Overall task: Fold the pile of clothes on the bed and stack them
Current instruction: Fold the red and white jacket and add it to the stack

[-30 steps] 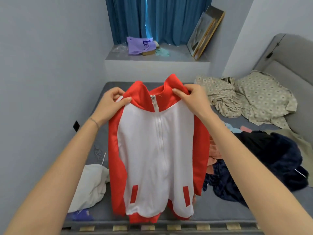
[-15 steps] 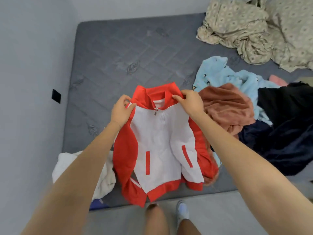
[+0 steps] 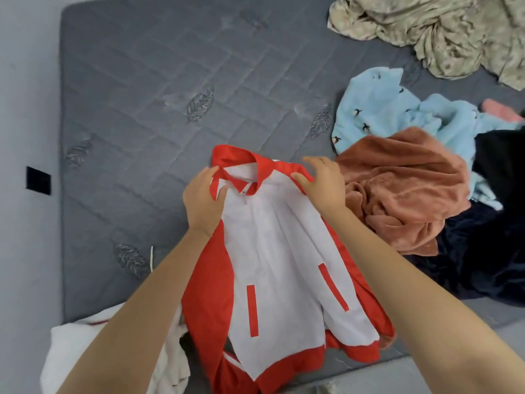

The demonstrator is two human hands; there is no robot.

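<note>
Single head-worn wide-angle view, looking steeply down, close over the grey mattress (image 3: 159,89)

No text, brand, number or sign could be read anywhere, the red-and-white jacket (image 3: 272,251) showed no legible label, the light blue garment (image 3: 380,109) bore only small bird motifs, the grey bed (image 3: 170,66) only stitched leaf motifs.

My left hand (image 3: 203,203) and right hand (image 3: 324,184) hold the jacket (image 3: 278,265) at the near edge of the mattress (image 3: 156,95). A cloth (image 3: 71,351) lies left of it, the pile (image 3: 403,189) right, and bedding (image 3: 440,27) behind the pile.
</note>
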